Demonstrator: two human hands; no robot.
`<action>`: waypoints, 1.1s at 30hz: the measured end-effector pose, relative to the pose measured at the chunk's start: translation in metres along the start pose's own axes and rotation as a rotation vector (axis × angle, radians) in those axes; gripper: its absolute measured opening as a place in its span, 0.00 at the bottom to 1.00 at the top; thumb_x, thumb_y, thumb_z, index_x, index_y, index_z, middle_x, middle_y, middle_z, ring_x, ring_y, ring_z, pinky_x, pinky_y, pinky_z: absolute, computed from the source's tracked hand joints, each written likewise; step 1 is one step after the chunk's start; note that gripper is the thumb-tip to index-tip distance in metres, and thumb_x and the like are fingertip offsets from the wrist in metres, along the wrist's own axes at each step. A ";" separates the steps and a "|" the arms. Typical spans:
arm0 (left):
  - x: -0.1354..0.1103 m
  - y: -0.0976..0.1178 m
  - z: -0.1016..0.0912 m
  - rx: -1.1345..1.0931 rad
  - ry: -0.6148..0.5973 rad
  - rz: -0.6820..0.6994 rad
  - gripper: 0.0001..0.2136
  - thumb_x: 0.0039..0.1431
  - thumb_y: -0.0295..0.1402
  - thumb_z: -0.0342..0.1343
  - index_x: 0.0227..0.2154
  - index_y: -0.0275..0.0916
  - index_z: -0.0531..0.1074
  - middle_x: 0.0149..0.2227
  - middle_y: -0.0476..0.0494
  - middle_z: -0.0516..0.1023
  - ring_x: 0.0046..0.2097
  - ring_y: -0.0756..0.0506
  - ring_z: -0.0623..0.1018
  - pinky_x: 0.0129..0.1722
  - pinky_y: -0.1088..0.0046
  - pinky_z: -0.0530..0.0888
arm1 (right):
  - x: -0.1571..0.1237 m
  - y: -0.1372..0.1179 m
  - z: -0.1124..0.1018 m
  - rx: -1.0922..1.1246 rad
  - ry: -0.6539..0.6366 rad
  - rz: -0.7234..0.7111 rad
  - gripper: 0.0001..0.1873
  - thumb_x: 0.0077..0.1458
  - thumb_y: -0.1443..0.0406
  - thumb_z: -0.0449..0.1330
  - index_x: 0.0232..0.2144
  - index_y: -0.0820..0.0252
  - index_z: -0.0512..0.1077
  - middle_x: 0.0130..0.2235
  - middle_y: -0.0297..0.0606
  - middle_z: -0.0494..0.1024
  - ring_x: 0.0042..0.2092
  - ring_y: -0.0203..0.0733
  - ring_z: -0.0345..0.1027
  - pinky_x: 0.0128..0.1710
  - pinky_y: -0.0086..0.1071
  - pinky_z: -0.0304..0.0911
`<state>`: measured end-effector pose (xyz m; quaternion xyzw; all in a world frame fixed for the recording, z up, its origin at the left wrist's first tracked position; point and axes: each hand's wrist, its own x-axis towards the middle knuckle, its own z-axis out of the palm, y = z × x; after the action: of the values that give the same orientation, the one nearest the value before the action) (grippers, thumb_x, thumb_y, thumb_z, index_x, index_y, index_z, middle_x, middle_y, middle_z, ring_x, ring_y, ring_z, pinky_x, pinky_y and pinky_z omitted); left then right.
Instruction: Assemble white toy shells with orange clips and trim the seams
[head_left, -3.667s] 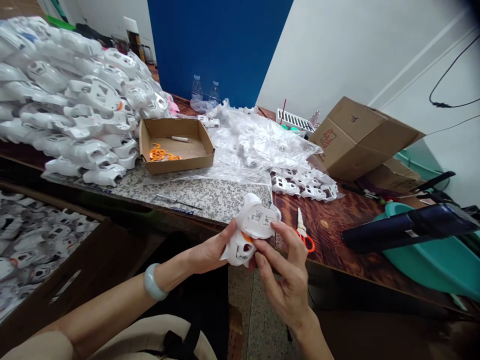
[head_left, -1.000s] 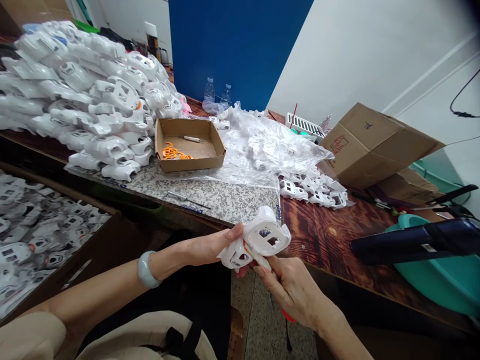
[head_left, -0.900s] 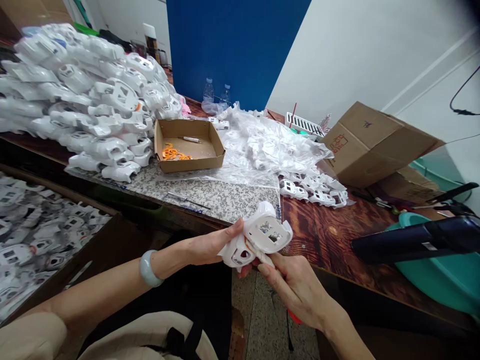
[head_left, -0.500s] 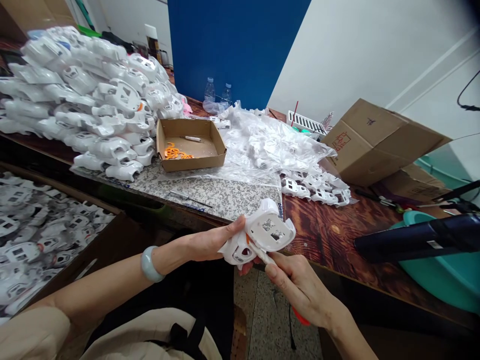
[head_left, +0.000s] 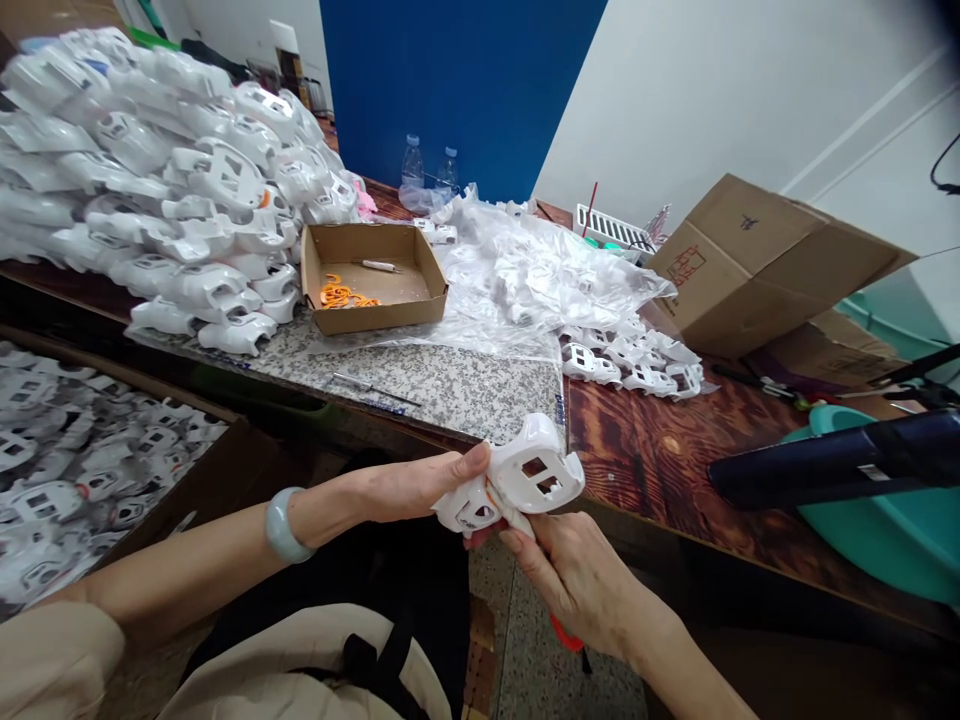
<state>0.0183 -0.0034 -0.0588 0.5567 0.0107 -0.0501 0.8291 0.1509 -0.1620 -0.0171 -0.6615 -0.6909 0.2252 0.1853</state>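
Note:
My left hand [head_left: 420, 487] is closed on a glossy white moulded plastic shell [head_left: 517, 470], thumb on top, held over the front edge of the table. The shell has square cut-outs in its wider part and an orange strip at its narrow waist. My right hand [head_left: 592, 580] is closed round a tool whose whitish, wrapped-looking tip [head_left: 516, 516] touches the shell by that orange strip. A red handle end [head_left: 564, 632] shows below the right palm. The hand covers the middle of the tool, so its exact kind is hidden.
A tall heap of white shells [head_left: 217, 175] stands at left, above a box full of similar pieces [head_left: 45, 470]. On the table are a cardboard tray [head_left: 375, 318] with orange pieces [head_left: 341, 293], a thin metal tool [head_left: 375, 388] and plastic sheeting [head_left: 510, 260]. A teal basin [head_left: 877, 540] sits right.
The shell and both hands have shifted slightly left. The tool's tip has moved closer in against the shell's waist, and the right hand has turned a little. The camera view has tilted slightly.

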 end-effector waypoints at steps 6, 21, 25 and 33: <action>-0.001 -0.004 -0.005 0.011 0.007 0.014 0.35 0.54 0.62 0.36 0.31 0.31 0.73 0.23 0.42 0.74 0.24 0.49 0.69 0.23 0.75 0.64 | 0.005 0.001 0.003 -0.078 -0.005 0.034 0.20 0.65 0.58 0.40 0.41 0.56 0.70 0.32 0.36 0.76 0.33 0.40 0.70 0.33 0.30 0.56; 0.000 0.002 -0.005 -0.089 0.029 0.007 0.33 0.54 0.61 0.39 0.29 0.32 0.72 0.21 0.44 0.73 0.23 0.50 0.70 0.24 0.76 0.65 | 0.003 -0.008 0.015 -0.280 0.125 0.181 0.34 0.64 0.50 0.31 0.37 0.65 0.69 0.24 0.41 0.74 0.23 0.41 0.68 0.23 0.32 0.43; 0.000 0.003 -0.008 -0.185 -0.044 -0.013 0.34 0.55 0.61 0.38 0.30 0.32 0.73 0.22 0.44 0.73 0.23 0.50 0.70 0.23 0.75 0.67 | 0.007 0.000 0.008 0.097 0.051 0.079 0.26 0.65 0.53 0.38 0.33 0.61 0.69 0.22 0.32 0.67 0.23 0.33 0.58 0.26 0.29 0.47; 0.001 0.007 -0.005 -0.259 -0.099 0.017 0.33 0.55 0.61 0.37 0.31 0.32 0.72 0.27 0.43 0.73 0.24 0.49 0.71 0.24 0.74 0.69 | 0.010 0.012 0.003 0.576 -0.123 0.072 0.26 0.64 0.51 0.41 0.32 0.64 0.69 0.21 0.28 0.55 0.23 0.30 0.47 0.24 0.27 0.47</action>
<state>0.0203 0.0035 -0.0545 0.4417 -0.0286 -0.0688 0.8940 0.1593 -0.1521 -0.0266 -0.5908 -0.5847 0.4581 0.3150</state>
